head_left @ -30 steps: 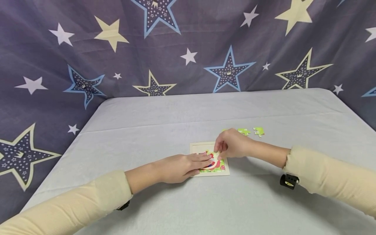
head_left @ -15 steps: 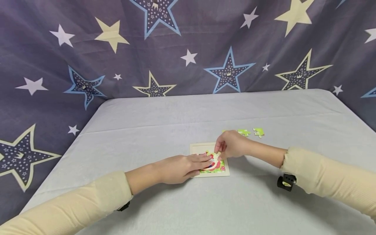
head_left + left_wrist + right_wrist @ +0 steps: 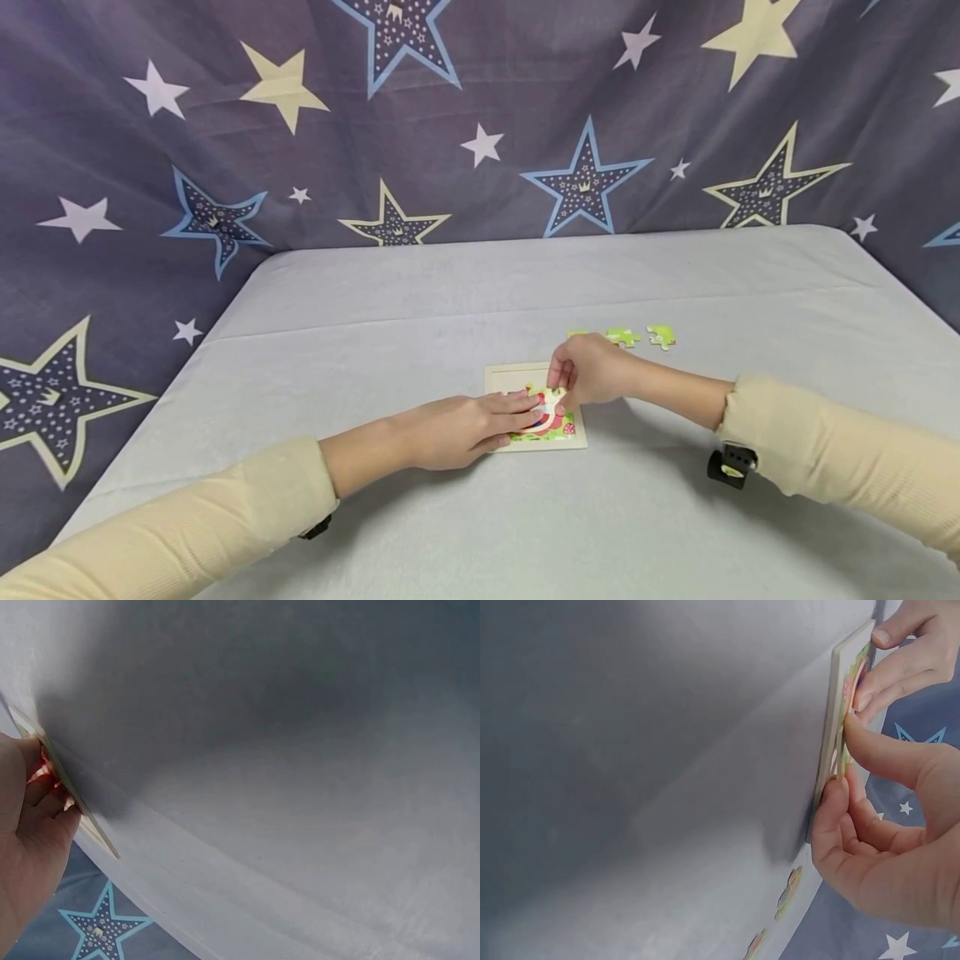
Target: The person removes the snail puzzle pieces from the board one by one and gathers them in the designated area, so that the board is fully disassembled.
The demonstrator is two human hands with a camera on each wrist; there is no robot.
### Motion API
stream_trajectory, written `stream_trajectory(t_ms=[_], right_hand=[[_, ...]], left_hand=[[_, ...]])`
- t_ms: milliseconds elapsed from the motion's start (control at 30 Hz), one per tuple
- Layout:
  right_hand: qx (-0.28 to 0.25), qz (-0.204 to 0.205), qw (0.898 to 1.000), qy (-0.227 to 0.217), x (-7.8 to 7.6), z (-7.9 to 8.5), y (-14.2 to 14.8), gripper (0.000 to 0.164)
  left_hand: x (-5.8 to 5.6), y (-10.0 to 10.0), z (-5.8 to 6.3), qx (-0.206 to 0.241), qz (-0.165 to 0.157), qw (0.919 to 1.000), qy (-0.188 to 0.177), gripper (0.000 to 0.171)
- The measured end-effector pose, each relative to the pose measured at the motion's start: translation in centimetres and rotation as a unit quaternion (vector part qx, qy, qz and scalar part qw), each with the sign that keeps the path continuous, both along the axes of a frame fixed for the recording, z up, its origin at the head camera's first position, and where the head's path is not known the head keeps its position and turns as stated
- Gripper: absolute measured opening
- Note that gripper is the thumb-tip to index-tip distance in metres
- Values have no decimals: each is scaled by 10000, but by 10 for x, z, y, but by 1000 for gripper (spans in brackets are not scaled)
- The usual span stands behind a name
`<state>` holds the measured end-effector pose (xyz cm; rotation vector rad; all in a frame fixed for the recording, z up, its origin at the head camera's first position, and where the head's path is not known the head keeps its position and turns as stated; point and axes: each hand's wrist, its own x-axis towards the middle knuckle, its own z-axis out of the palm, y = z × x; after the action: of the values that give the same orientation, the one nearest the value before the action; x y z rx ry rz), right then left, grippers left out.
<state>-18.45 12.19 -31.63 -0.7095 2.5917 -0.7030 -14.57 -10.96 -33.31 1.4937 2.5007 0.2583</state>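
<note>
A small jigsaw puzzle tray with a pale wooden frame lies on the table, partly filled with a red, white and green picture. My left hand rests on its left side, its straight fingers lying across the picture. At the right side, my right hand pinches a puzzle piece between thumb and fingers. The right wrist view shows this piece tilted up a little from the tray, with one edge against it. The fingers hide much of the picture.
Beyond the right hand, loose green puzzle pieces lie in a row: one at the right, a middle piece, and a third piece partly hidden. A grey-white cloth covers the table. Behind it hangs a star-patterned curtain.
The right forearm has shifted slightly to the left, and the right hand has lowered a little over the tray's right side. The left hand stays in place.
</note>
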Motion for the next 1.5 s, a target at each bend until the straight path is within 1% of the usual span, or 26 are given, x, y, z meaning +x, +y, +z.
stream_trajectory(t_ms=[100,267,367,500,600,733,867,1000,1067,1167,1300,1433,1500], right_hand=[[10,-9,10000,43,3,0,-2,22],[45,71,9998,159,6,0,-3,22],[15,60,9999,156,6,-1,-2,21],[-58,-74,9999,51,5,-3,0,21],[-73,-178,9998,21,5,-4,1,20],[-159,-304,9994,45,6,-5,2,20],[-335,-343,9987,164,9,-5,3,21],[-539,-276,9975,373,11,-6,6,20],[-626,-284,9969,389,11,-6,7,18],[-757,-369,9961,256,12,-5,10,11],[-986,-606,9932,-86,14,-4,13,4],[-1088,-865,9898,-310,14,-5,15,7],[-1090,-961,9887,-380,14,-6,16,11]], left_hand=[[0,0,0,-10,-25,10000,53,47],[2,-1,0,-93,-118,9993,334,48],[3,-1,-1,-131,-60,9991,389,48],[4,0,-1,-202,-20,9989,425,47],[4,0,-2,-314,-126,9975,613,47],[4,0,-2,-369,-174,9965,725,47],[4,0,-2,-325,-143,9973,644,47],[4,0,-2,-205,-74,9987,468,47],[3,1,-2,-141,-37,9992,377,47],[3,1,-1,-124,-29,9994,318,47],[3,1,0,-152,-31,9995,282,47],[3,1,0,-166,-53,9994,300,47],[3,1,0,-153,-58,9994,311,47]])
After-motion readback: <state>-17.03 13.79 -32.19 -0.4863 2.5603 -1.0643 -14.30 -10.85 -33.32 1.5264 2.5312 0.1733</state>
